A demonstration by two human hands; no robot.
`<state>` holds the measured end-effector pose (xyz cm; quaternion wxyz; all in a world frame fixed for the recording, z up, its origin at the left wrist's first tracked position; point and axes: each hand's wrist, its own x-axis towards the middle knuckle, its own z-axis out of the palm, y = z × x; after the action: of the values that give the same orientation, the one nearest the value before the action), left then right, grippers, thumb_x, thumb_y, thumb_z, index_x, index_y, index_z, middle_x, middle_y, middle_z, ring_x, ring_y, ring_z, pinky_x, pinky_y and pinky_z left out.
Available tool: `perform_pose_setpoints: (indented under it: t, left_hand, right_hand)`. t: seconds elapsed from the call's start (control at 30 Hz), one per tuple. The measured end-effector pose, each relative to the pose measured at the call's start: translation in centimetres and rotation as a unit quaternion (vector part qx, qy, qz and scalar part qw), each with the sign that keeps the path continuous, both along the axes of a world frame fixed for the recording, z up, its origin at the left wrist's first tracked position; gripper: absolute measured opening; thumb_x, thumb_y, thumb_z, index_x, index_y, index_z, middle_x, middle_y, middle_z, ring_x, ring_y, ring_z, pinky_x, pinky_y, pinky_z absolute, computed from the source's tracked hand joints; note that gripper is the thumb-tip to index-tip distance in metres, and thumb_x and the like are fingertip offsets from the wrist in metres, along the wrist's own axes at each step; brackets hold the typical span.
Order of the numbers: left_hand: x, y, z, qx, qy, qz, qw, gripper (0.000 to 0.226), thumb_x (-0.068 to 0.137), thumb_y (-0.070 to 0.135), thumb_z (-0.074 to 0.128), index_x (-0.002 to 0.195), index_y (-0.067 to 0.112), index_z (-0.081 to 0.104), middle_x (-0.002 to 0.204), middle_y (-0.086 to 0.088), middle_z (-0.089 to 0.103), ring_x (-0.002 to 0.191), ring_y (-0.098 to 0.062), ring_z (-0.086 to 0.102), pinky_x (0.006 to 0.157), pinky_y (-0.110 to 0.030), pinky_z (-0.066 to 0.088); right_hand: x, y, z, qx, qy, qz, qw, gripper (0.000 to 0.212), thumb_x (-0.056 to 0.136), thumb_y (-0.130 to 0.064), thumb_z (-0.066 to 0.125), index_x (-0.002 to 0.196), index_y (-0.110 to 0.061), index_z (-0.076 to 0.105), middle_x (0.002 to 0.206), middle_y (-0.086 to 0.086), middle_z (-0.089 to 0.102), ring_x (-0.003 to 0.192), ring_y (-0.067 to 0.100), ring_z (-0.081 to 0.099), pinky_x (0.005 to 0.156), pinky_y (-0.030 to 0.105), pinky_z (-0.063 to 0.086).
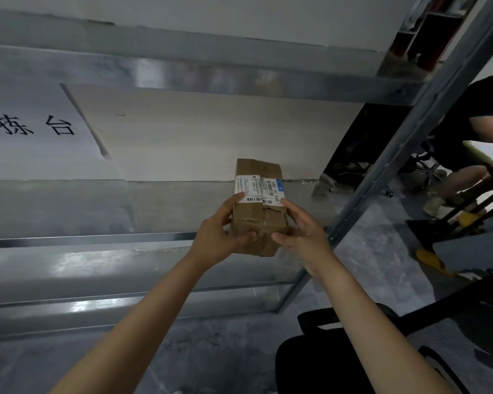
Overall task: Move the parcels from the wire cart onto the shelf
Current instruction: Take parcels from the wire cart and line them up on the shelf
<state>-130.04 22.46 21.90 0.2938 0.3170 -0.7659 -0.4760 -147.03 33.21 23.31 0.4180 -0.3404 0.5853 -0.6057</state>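
One parcel (258, 206), brown cardboard, creased and taped, centre of the frame; held clear between both hands, over the front edge of the shelf (69, 206), contact with the shelf board not possible to tell. Two white labels (246, 189) with barcodes side by side on the top face, the right one with a blue strip. Left hand (217, 240), centre, just left of the parcel: clamped on its left side, thumb across the near face, forefinger reaching up to the left label. Right hand (302, 231), just right of centre: clamped on the right side, thumb on the near face, fingers wrapped round the far edge. Shelf of grey metal, spanning the left and middle of the frame in several tiers, with a slanted post (410, 132) at right. Paper sign (32, 123) with two black characters, upper left, taped to the pale wall behind. Seated person (484, 109) in a dark top, far right edge. Yellow slipper (430, 258) on the grey floor (367, 251), right of centre. Black chair (325, 359), lower right corner.
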Motion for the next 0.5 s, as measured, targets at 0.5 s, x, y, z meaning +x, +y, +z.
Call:
perform_pose_setpoints:
  t: [0.5]
  left_hand:
    - [-4.8,-2.7,-0.3,-0.013,-0.018,-0.003,1.000,0.079,0.075,0.029,0.079,0.137,0.041,0.032,0.122,0.019,0.050,0.108,-0.003,0.052,0.073,0.006,0.038]
  right_hand:
    - [-4.6,-2.2,-0.9,-0.004,0.008,-0.018,1.000,0.072,0.072,0.012,0.073,0.122,-0.037,0.056,0.131,-0.013,0.055,0.125,0.019,0.052,0.104,0.045,0.045]
